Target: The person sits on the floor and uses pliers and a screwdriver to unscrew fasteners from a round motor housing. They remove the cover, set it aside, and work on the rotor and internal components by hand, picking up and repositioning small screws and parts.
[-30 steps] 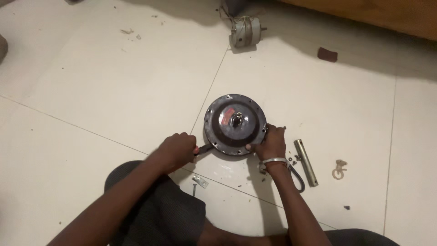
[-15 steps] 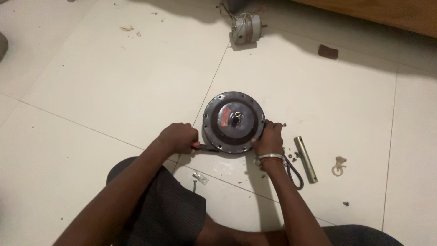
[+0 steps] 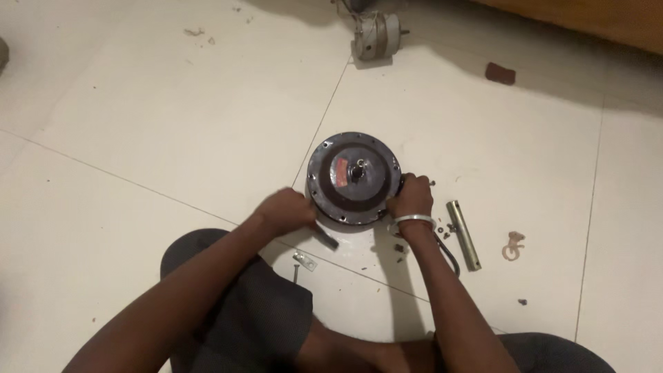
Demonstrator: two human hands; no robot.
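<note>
Round motor housing [image 3: 354, 178] flat on the floor tile: right hand [image 3: 412, 196] clasps its right rim, left hand [image 3: 289, 211] closed on a dark tool [image 3: 326, 238] at its lower-left edge, seemingly prying; steady leverage needed

Motor housing [image 3: 354, 178] between hands; tube [image 3: 463, 235] right.

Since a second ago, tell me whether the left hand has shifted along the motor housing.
Yes. The left hand has slid closer to the round motor housing, now pressing against its lower left rim, judged against the tile joint running beneath it.
</note>
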